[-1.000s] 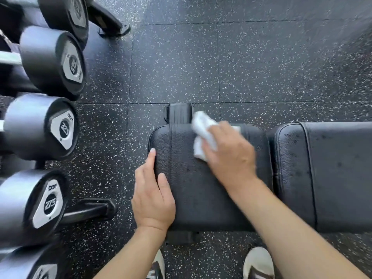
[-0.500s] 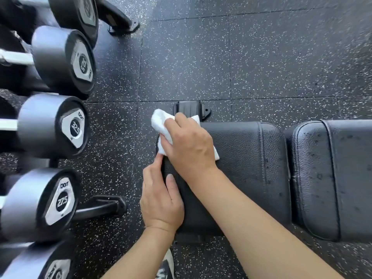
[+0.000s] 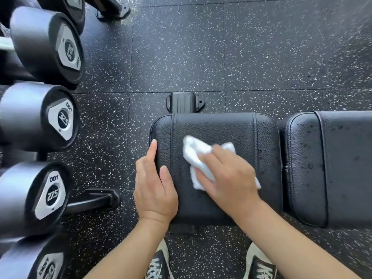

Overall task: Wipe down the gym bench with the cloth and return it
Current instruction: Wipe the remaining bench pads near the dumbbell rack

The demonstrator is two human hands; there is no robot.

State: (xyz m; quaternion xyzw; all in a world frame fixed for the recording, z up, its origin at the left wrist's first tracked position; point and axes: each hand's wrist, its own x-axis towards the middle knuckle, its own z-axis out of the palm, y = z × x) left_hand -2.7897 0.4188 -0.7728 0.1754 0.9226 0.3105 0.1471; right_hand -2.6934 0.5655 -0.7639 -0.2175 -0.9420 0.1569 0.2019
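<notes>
On the black seat pad [image 3: 213, 125] of the gym bench, the right hand [image 3: 227, 178] presses a crumpled white cloth [image 3: 198, 156] flat against the textured upholstery, near the middle of the pad. Fingers curl over the cloth, so that it is held between palm and pad; folds of it show beyond the fingertips and at the outer edge of the hand. The left hand [image 3: 155, 190] rests on the pad's left edge, flat and holding nothing, with the fingers lying together and the thumb on the top surface. To the right, separated by a narrow gap, lies the back pad [image 3: 332, 168] of the same bench, its surface marked with small dark spots. Beyond the seat pad, a black frame foot [image 3: 184, 102] stands on the speckled rubber floor [image 3: 261, 57]. Along the left margin a row of dumbbells [image 3: 40, 117] faces the viewer, with end plates reading 32.5 and 27.5. Below, two dark shoes [image 3: 159, 264] with white laces are partly visible.
</notes>
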